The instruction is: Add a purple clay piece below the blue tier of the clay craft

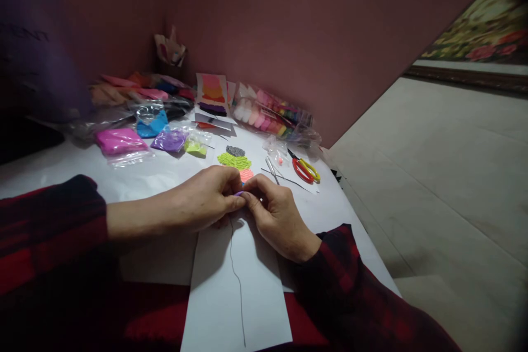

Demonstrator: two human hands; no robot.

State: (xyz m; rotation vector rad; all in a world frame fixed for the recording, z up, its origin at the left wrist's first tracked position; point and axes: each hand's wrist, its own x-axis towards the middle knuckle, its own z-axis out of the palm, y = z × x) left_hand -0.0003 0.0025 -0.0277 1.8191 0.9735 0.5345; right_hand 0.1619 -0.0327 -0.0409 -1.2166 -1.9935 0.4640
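My left hand (208,198) and my right hand (275,210) meet fingertip to fingertip over a white sheet of paper (251,297). Pinched between both is a small piece of purple clay (239,193), mostly hidden by the fingers. Just beyond them, textured patches lie in a row: grey clay (235,150), lime-green clay (234,161) and coral-pink clay (246,175). A bit of blue peeks out beside my fingertips. Down the paper towards me runs a thin dark wavy line (235,275).
Scissors (306,169) with red and yellow handles lie right of the paper, near a metal-tipped tool (272,168). Bags of pink clay (120,141), purple clay (169,139) and blue clay (152,124) sit at left. Behind stand a colour-striped card (212,93) and a multicoloured clay pack (272,113).
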